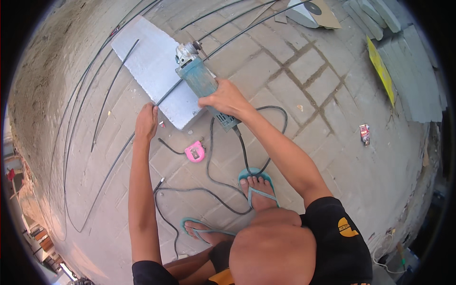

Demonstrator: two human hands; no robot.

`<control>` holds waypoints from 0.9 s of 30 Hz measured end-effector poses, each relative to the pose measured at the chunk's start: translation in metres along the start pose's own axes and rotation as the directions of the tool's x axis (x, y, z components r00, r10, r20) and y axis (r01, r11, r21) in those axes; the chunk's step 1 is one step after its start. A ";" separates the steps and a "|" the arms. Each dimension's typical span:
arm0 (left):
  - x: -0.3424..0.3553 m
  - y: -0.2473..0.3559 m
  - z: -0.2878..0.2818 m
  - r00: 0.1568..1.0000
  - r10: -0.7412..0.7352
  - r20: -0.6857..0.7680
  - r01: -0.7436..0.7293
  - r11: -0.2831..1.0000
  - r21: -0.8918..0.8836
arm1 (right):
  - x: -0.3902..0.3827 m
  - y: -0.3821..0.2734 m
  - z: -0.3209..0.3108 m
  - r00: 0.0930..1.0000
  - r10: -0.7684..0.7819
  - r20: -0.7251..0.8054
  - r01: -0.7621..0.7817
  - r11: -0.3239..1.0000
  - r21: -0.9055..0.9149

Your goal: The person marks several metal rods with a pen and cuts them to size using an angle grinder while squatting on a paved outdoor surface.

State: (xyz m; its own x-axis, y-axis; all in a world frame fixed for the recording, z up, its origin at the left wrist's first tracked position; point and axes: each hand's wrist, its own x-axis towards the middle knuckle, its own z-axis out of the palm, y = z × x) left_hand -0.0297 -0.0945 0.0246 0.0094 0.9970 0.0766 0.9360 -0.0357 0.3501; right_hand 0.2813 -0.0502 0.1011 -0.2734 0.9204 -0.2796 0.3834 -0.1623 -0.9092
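Observation:
In my right hand (224,98) is a teal angle grinder (198,77), gripped round its body. Its metal head and disc point away from me, above the far right edge of a pale slab (149,45). My left hand (146,122) is closed on a thin dark metal rod (167,95) at the slab's near left edge. The rod crosses the slab and passes behind the grinder. A short rod piece (115,83) lies partly on the slab. Just right of my left hand, a pink tape measure (194,151) rests on the paving.
The grinder's black cord (209,189) loops round my sandalled feet (259,190). Long bent rods (66,137) lie at the left. Grey slabs (411,71) and a yellow sheet (380,71) stand at the right. A small crumpled packet (364,134) lies on the paving.

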 end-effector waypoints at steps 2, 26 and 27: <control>0.006 0.002 -0.002 0.997 0.061 -0.045 -0.062 0.998 -0.031 | 0.006 -0.001 0.003 1.000 -0.007 0.002 0.007 1.000 0.015; 0.027 0.029 -0.004 0.901 -0.427 0.073 0.420 0.903 0.091 | 0.032 0.006 0.015 0.998 0.055 -0.011 -0.055 0.998 -0.019; 0.028 0.029 -0.005 0.902 -0.423 0.089 0.415 0.905 0.092 | 0.032 0.004 0.014 0.998 0.057 -0.013 -0.057 0.998 -0.020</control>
State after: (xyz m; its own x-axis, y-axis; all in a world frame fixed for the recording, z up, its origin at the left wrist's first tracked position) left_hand -0.0042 -0.0683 0.0411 -0.3561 0.9202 -0.1624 0.8835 0.3881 0.2624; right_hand 0.2619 -0.0267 0.0840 -0.2399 0.9141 -0.3270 0.4158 -0.2076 -0.8854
